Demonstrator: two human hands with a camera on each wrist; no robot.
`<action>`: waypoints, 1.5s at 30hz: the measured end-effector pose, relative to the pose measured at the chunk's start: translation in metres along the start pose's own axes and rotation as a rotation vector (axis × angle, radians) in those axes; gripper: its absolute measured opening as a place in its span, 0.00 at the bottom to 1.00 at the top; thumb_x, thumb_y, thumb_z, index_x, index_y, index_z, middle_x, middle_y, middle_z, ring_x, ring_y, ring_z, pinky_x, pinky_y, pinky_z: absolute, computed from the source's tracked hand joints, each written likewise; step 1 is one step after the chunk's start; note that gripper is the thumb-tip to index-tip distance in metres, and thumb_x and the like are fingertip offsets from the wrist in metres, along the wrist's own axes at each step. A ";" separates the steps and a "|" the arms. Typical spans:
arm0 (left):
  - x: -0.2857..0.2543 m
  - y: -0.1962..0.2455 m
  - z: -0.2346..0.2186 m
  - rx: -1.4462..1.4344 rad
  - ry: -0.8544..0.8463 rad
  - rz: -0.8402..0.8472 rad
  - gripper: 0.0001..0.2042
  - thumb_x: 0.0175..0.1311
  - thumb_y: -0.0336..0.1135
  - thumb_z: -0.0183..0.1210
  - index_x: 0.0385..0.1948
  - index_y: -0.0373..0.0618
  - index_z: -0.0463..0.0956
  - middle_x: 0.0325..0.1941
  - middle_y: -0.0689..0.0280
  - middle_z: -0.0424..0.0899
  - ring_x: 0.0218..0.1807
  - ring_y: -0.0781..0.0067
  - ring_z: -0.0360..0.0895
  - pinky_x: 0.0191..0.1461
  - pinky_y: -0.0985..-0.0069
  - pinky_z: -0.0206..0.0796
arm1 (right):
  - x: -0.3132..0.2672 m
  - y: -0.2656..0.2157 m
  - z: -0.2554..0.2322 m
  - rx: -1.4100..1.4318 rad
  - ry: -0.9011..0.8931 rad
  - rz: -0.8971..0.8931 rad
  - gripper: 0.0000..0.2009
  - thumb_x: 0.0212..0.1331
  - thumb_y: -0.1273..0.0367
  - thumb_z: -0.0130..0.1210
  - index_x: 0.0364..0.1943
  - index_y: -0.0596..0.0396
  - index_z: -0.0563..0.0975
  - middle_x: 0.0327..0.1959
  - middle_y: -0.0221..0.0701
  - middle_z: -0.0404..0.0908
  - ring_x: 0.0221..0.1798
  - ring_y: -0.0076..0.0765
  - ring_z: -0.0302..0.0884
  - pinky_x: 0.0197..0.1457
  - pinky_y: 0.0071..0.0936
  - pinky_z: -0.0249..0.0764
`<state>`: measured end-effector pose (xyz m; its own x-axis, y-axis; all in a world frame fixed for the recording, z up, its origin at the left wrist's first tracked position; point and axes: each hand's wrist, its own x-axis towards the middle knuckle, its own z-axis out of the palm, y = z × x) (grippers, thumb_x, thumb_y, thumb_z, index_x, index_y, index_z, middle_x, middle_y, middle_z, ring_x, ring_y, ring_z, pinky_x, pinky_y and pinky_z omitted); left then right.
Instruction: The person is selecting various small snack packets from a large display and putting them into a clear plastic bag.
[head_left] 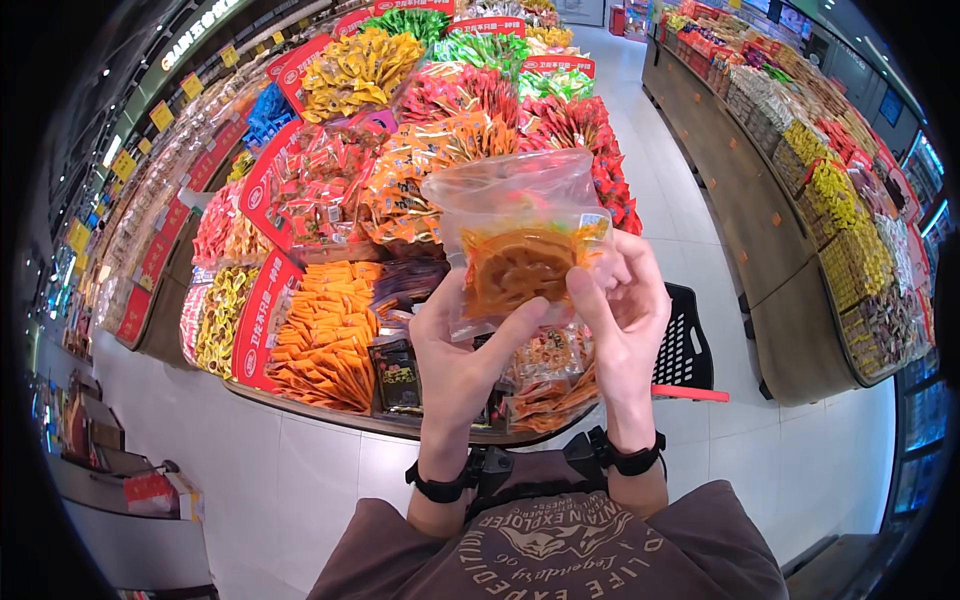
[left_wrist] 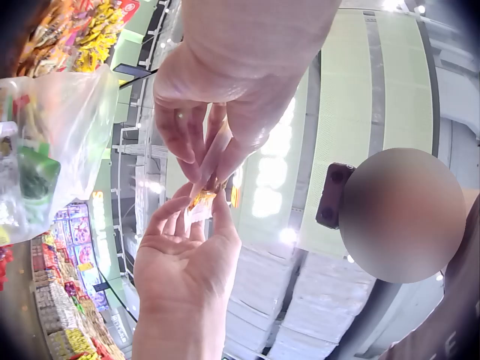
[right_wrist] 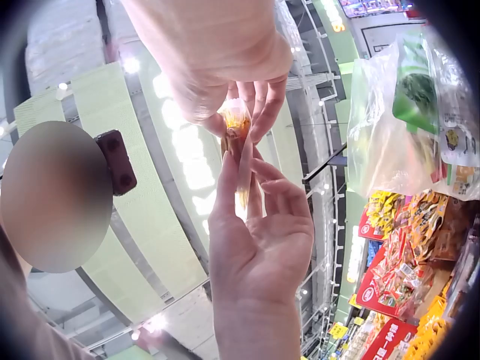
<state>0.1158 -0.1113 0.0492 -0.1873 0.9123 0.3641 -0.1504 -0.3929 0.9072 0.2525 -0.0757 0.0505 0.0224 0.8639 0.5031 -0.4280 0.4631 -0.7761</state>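
Both hands hold up a clear sealed packet (head_left: pixel 522 268) of orange-brown food in reddish oil, roughly upright before the chest in the head view. My left hand (head_left: pixel 452 345) pinches its lower left side, thumb across the front and fingers behind. On the right edge, my right hand (head_left: pixel 625 305) grips with its thumb on the front face. Seen edge-on in the right wrist view, the packet (right_wrist: pixel 238 135) is thin between the two sets of fingers. A clear plastic bag (head_left: pixel 530 178) shows behind the packet; the left wrist view shows a green packet (left_wrist: pixel 37 176) inside it.
A sloped display stand (head_left: pixel 250 392) spreads ahead with orange packets (head_left: pixel 325 325) and several other heaps, divided by red signs (head_left: pixel 268 330). To its right sits a black basket (head_left: pixel 688 340) with a red handle (head_left: pixel 690 393). Another snack counter (head_left: pixel 780 290) lines the aisle (head_left: pixel 670 200).
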 end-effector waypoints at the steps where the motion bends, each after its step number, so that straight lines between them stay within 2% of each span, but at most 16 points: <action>1: 0.000 0.000 -0.001 0.002 0.004 0.002 0.18 0.57 0.23 0.67 0.49 0.33 0.76 0.45 0.60 0.86 0.44 0.75 0.84 0.49 0.77 0.76 | 0.000 0.000 0.001 0.002 -0.004 0.001 0.18 0.61 0.77 0.61 0.54 0.61 0.70 0.40 0.29 0.82 0.35 0.14 0.78 0.31 0.13 0.73; 4: -0.002 0.003 0.000 0.029 0.029 0.011 0.18 0.56 0.23 0.67 0.49 0.33 0.76 0.44 0.61 0.86 0.44 0.76 0.83 0.49 0.78 0.75 | 0.001 0.002 0.005 0.037 -0.013 0.031 0.19 0.61 0.77 0.61 0.55 0.61 0.70 0.37 0.28 0.82 0.31 0.12 0.76 0.29 0.13 0.73; 9: -0.003 0.003 0.002 -0.009 0.067 0.016 0.17 0.58 0.24 0.67 0.49 0.33 0.76 0.45 0.61 0.86 0.44 0.76 0.83 0.49 0.78 0.75 | 0.000 0.003 0.005 0.006 -0.005 0.067 0.22 0.61 0.78 0.60 0.59 0.61 0.67 0.24 0.20 0.75 0.24 0.10 0.71 0.26 0.13 0.71; 16: -0.004 0.003 0.006 0.028 0.043 -0.004 0.17 0.59 0.24 0.66 0.49 0.33 0.75 0.44 0.61 0.86 0.44 0.76 0.83 0.49 0.78 0.75 | 0.001 0.000 0.001 0.018 0.005 0.092 0.24 0.61 0.78 0.60 0.61 0.62 0.65 0.21 0.18 0.72 0.22 0.10 0.70 0.26 0.10 0.66; 21: -0.003 0.003 0.007 0.051 0.041 -0.027 0.18 0.58 0.25 0.67 0.50 0.32 0.76 0.45 0.61 0.86 0.45 0.76 0.83 0.49 0.77 0.76 | 0.002 0.000 -0.003 -0.064 0.017 0.053 0.27 0.58 0.79 0.62 0.62 0.60 0.65 0.34 0.25 0.81 0.35 0.13 0.75 0.42 0.15 0.71; 22: -0.002 0.002 0.005 0.051 0.037 -0.028 0.18 0.58 0.25 0.67 0.50 0.32 0.76 0.45 0.61 0.86 0.45 0.76 0.83 0.49 0.77 0.76 | 0.003 0.002 -0.006 -0.065 0.021 0.052 0.27 0.58 0.79 0.62 0.62 0.60 0.65 0.34 0.25 0.81 0.35 0.13 0.75 0.42 0.15 0.71; 24: -0.001 -0.005 0.001 0.094 -0.027 -0.021 0.19 0.58 0.25 0.67 0.51 0.32 0.76 0.46 0.61 0.85 0.45 0.77 0.82 0.47 0.78 0.75 | 0.007 0.008 -0.014 -0.269 -0.025 -0.159 0.28 0.55 0.79 0.64 0.62 0.59 0.67 0.40 0.27 0.82 0.42 0.17 0.76 0.50 0.20 0.71; 25: 0.000 -0.007 -0.002 0.093 -0.028 -0.022 0.19 0.58 0.25 0.67 0.51 0.32 0.76 0.46 0.61 0.85 0.45 0.77 0.82 0.47 0.78 0.75 | 0.007 0.007 -0.014 -0.271 -0.023 -0.158 0.28 0.55 0.79 0.64 0.62 0.59 0.67 0.40 0.27 0.82 0.42 0.17 0.76 0.50 0.20 0.71; 27: 0.003 -0.011 -0.006 0.207 -0.189 0.078 0.20 0.57 0.25 0.67 0.52 0.33 0.76 0.46 0.63 0.84 0.44 0.79 0.82 0.47 0.80 0.74 | 0.006 0.002 -0.013 -0.257 -0.069 -0.053 0.28 0.53 0.80 0.66 0.60 0.59 0.69 0.40 0.28 0.82 0.44 0.20 0.78 0.53 0.22 0.71; 30: 0.004 -0.013 -0.001 0.069 0.043 0.096 0.18 0.58 0.24 0.67 0.52 0.35 0.77 0.42 0.65 0.84 0.43 0.80 0.81 0.50 0.82 0.71 | 0.003 0.012 -0.016 -0.197 -0.116 0.003 0.27 0.53 0.79 0.66 0.59 0.59 0.70 0.43 0.28 0.82 0.44 0.20 0.78 0.52 0.22 0.72; 31: 0.004 -0.013 -0.002 0.070 0.045 0.095 0.18 0.58 0.24 0.67 0.52 0.35 0.77 0.42 0.65 0.84 0.43 0.80 0.81 0.50 0.82 0.71 | 0.001 0.011 -0.015 -0.196 -0.117 0.005 0.27 0.53 0.79 0.66 0.59 0.59 0.70 0.43 0.28 0.82 0.44 0.20 0.78 0.52 0.22 0.72; 33: 0.005 -0.010 -0.007 0.055 0.194 0.091 0.18 0.59 0.22 0.65 0.52 0.35 0.76 0.41 0.64 0.84 0.46 0.80 0.80 0.51 0.81 0.71 | -0.002 0.004 -0.009 -0.117 -0.177 0.222 0.28 0.53 0.79 0.66 0.60 0.59 0.70 0.45 0.29 0.82 0.48 0.21 0.78 0.52 0.24 0.74; 34: 0.004 -0.004 -0.006 0.027 0.195 0.102 0.20 0.60 0.22 0.64 0.55 0.34 0.73 0.45 0.62 0.83 0.49 0.79 0.79 0.53 0.81 0.70 | -0.004 0.002 -0.002 0.020 -0.173 0.251 0.27 0.54 0.79 0.65 0.59 0.60 0.70 0.47 0.31 0.81 0.50 0.23 0.79 0.52 0.23 0.75; 38: 0.004 -0.005 -0.007 -0.038 0.212 0.161 0.22 0.61 0.21 0.63 0.57 0.34 0.70 0.53 0.58 0.79 0.52 0.77 0.78 0.57 0.78 0.69 | -0.006 0.016 0.001 -0.033 -0.234 0.214 0.25 0.55 0.79 0.64 0.58 0.61 0.70 0.51 0.35 0.79 0.49 0.26 0.80 0.50 0.22 0.78; 41: 0.003 -0.005 -0.009 -0.061 0.183 0.155 0.22 0.60 0.21 0.64 0.57 0.34 0.70 0.53 0.58 0.80 0.53 0.75 0.78 0.58 0.77 0.70 | -0.005 0.011 0.005 0.071 -0.157 0.281 0.25 0.55 0.79 0.65 0.58 0.61 0.70 0.51 0.35 0.79 0.50 0.26 0.80 0.49 0.23 0.79; 45: 0.002 -0.007 -0.007 -0.053 0.158 0.164 0.22 0.58 0.20 0.65 0.56 0.33 0.71 0.52 0.57 0.80 0.54 0.73 0.78 0.60 0.76 0.70 | -0.004 0.015 0.007 0.091 -0.082 0.200 0.20 0.59 0.80 0.61 0.55 0.62 0.70 0.51 0.35 0.79 0.49 0.26 0.80 0.45 0.22 0.81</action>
<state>0.1098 -0.1074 0.0426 -0.3628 0.8082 0.4639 -0.1557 -0.5434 0.8249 0.2397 -0.0740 0.0398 -0.1428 0.9162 0.3744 -0.4959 0.2611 -0.8282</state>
